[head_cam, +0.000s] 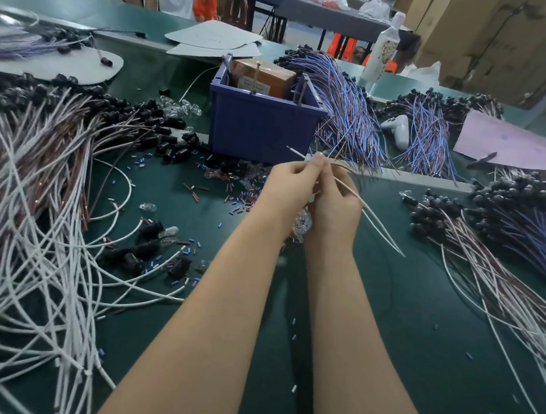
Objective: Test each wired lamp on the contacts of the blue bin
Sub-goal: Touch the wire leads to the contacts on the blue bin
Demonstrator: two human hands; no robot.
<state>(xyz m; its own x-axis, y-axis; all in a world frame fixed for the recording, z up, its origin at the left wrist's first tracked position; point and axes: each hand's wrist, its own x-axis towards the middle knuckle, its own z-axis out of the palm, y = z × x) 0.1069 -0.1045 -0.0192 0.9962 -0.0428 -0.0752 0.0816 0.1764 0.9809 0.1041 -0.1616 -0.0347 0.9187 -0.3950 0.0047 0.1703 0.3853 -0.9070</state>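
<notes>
Forearms (221,318) lead to the left hand (286,188) and right hand (335,206). Both pinch the thin leads of a wired lamp (381,230) just in front of the blue bin (259,128). The wire looks light and springy and the bulb is probably fragile, so hold it near the bare tips.

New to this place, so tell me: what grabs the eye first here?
In the middle, the left hand and right hand pinch a white wire in front of the blue bin. A tangle of white and brown wires sprawls at the left; blue wires fan out right of the bin.
</notes>
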